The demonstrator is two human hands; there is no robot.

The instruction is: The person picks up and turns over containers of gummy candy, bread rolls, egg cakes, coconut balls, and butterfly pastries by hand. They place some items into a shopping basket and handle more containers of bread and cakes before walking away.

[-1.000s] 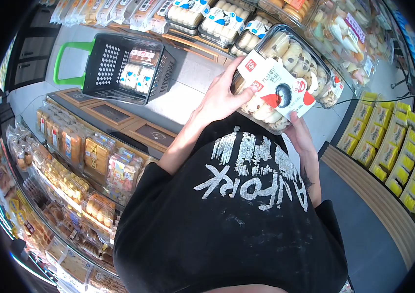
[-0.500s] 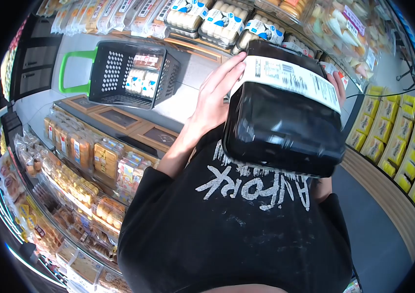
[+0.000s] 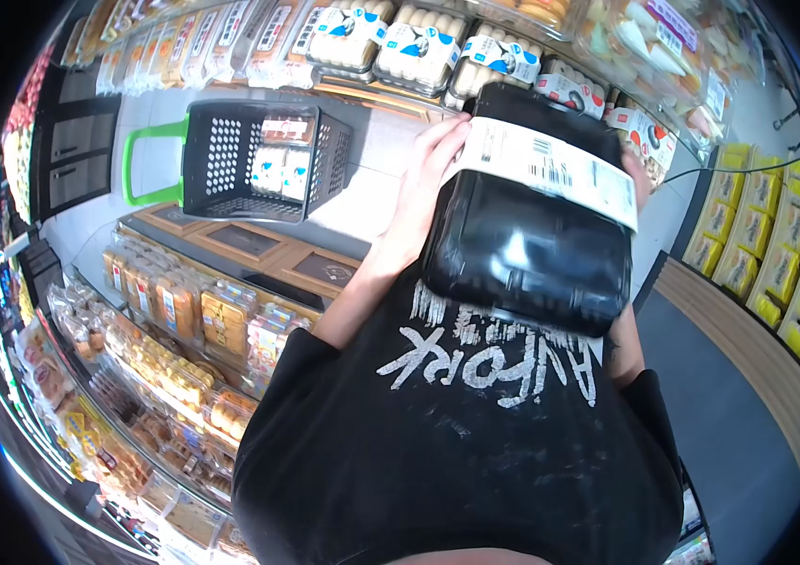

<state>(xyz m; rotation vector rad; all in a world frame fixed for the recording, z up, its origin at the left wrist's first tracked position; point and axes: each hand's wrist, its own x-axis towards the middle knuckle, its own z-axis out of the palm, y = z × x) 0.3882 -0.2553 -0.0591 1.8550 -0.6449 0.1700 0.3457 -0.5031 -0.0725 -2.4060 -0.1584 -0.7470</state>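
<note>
A black plastic package [image 3: 527, 250] with a white label band, printed with barcodes and small text, is held up in front of my chest. My left hand [image 3: 423, 179] grips its left side, with the fingers along the upper edge. On the opposite side my right hand [image 3: 638, 177] holds it, mostly hidden behind the package. The package is tilted, its glossy black face toward the camera. What it contains cannot be seen.
A dark basket [image 3: 221, 202] with a green handle holds white-and-blue packs and a brown-topped pack at the upper left. Egg-like packs [image 3: 419, 52] line the shelf above. Bakery packs [image 3: 169, 367] fill the lower-left shelves; yellow packets [image 3: 753, 231] stand at right.
The package has shifted slightly left and down in view, with both hands still on it. The surrounding shelves and basket have shifted slightly in view.
</note>
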